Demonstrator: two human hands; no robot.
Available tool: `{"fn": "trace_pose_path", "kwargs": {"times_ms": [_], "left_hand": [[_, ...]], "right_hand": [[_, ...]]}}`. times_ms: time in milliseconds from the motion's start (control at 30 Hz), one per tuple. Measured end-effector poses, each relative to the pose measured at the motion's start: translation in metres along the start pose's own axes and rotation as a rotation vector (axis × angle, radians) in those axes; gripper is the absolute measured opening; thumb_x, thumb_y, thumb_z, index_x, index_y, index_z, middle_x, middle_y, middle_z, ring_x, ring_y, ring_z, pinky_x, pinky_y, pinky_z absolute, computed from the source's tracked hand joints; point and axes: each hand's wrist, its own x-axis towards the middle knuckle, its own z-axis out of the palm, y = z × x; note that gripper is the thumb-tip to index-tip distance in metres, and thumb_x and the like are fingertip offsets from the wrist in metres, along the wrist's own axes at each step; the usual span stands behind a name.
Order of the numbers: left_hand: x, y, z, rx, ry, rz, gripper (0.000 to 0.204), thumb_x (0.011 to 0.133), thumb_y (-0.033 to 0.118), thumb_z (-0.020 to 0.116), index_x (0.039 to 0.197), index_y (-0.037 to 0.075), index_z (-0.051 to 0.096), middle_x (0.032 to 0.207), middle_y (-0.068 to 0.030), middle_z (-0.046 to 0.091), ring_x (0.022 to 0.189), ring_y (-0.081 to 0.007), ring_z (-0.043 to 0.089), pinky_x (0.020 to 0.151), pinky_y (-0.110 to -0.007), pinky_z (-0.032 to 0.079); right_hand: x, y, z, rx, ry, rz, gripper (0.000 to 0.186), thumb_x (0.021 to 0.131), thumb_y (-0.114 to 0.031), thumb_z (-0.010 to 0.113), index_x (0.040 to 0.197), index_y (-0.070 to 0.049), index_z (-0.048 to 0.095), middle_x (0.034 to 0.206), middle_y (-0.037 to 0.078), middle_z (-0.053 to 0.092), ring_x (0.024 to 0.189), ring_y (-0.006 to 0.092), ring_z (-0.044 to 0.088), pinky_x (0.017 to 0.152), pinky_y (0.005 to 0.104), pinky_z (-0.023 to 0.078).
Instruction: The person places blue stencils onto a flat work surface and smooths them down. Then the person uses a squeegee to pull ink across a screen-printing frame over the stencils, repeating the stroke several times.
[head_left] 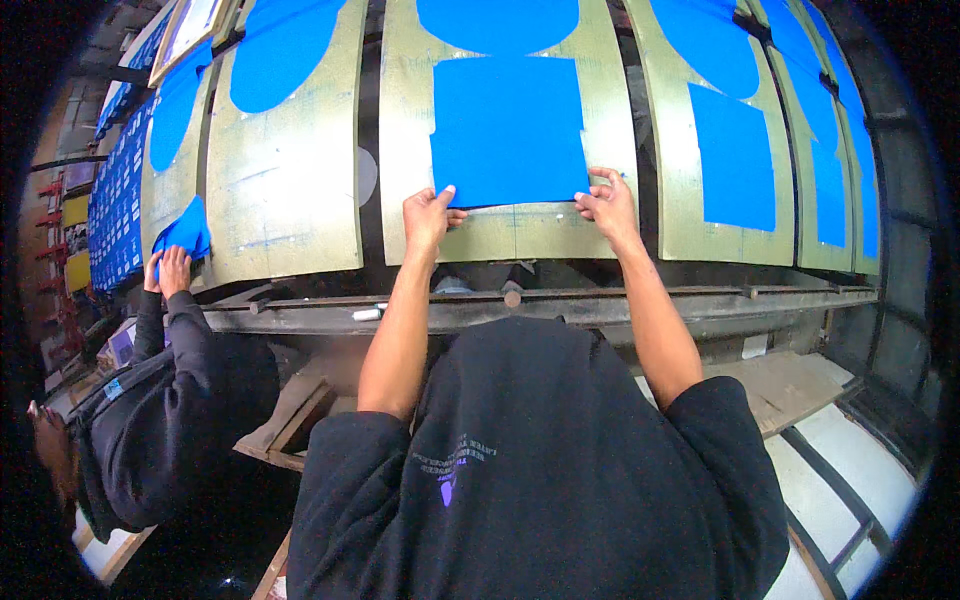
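From my remote seat I take the middle board (408, 110) as my landmark. To its left, across a dark gap, stands a pale left board (285, 190) with a rounded blue piece (285, 50) on its upper part. To its right, a right board (730, 243) carries a blue square (735, 160) below another rounded shape (705, 40). A metal rail (470, 318) runs in front of the middle board, between it and the wearer's black shirt (540, 440), and a small white stick (367, 314) lies on it. Well left of the middle board, a co-worker (190, 400) handles a folded blue piece (190, 230) (those hands aren't mine to watch).

I see the left fingers (448, 192) closed in a pinch on the near left corner of a blue panel (510, 130). The right fingers (584, 205) pinch its near right corner, the forefinger stretched out beyond the edge.

The panel lies on the middle board, reaching away from both sets of fingers; whether its near edge is lifted, I can't tell.
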Motion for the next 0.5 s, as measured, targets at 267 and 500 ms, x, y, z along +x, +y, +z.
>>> {"fn": "trace_pose_path", "kwargs": {"times_ms": [267,500], "left_hand": [[0.0,-0.005,-0.02,0.195,-0.073,0.041,0.018,0.092,0.013,0.067,0.083,-0.003,0.065,0.074,-0.0141,0.071,0.056,-0.0153,0.066,0.047,-0.027,0.051],[0.002,-0.005,-0.023,0.218,-0.089,0.035,0.014,0.093,0.011,0.067,0.09,-0.002,0.064,0.077,-0.0118,0.07,0.058,-0.013,0.063,0.049,-0.026,0.049]], "right_hand": [[-0.002,0.017,-0.005,-0.08,0.095,-0.081,0.035,0.08,-0.004,0.077,0.108,-0.003,0.058,0.08,0.008,0.07,0.071,0.0124,0.065,0.062,0.0283,0.05],[-0.003,0.011,-0.006,-0.391,0.089,-0.227,0.018,0.081,-0.006,0.076,0.096,-0.004,0.066,0.083,0.009,0.072,0.074,0.015,0.069,0.069,0.0301,0.054]]}}
